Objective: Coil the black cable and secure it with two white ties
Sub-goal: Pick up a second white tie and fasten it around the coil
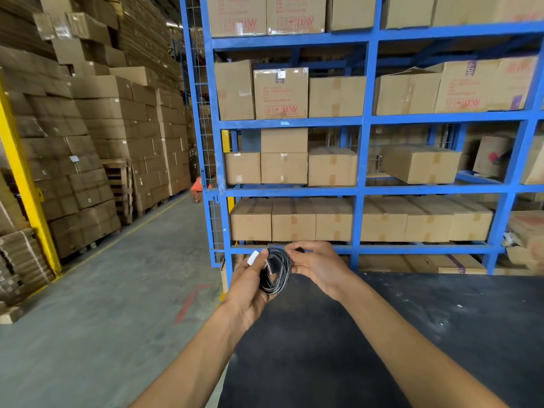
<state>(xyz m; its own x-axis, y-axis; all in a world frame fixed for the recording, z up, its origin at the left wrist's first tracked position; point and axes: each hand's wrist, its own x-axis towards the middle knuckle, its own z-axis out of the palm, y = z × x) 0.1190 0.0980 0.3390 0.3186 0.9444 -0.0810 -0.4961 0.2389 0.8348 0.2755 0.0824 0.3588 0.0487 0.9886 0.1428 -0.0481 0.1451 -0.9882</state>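
Observation:
The black cable is wound into a small coil and held upright between both hands, above the near-left corner of the dark table. My left hand grips the coil's left side, its thumb pressing a white tie against the top of the loops. A second white piece shows on the coil just beside the thumb. My right hand grips the coil's right side with curled fingers; a black cable end pokes out between them.
A dark table fills the lower right, with small white specks on it. Blue steel shelving loaded with cardboard boxes stands right behind it. Stacked cartons and a yellow post line the concrete aisle on the left.

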